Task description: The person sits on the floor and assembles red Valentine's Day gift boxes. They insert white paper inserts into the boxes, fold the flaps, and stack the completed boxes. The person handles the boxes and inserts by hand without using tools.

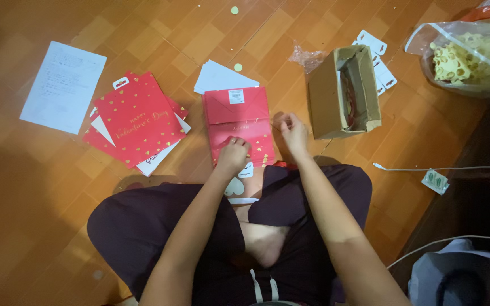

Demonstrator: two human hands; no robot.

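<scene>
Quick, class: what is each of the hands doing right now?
Left hand: closed in a fist, pressing on the red paper bag lying flat on the floor.
Right hand: fingers pinched at the bag's right edge; what they grip cannot be told.

On the wooden floor lie a white printed sheet, a fanned pile of red cards, an open cardboard box and a clear bag of yellow pieces.

bare forearms, no sleeves, dark maroon trousers, white drawstrings, bare foot
</scene>
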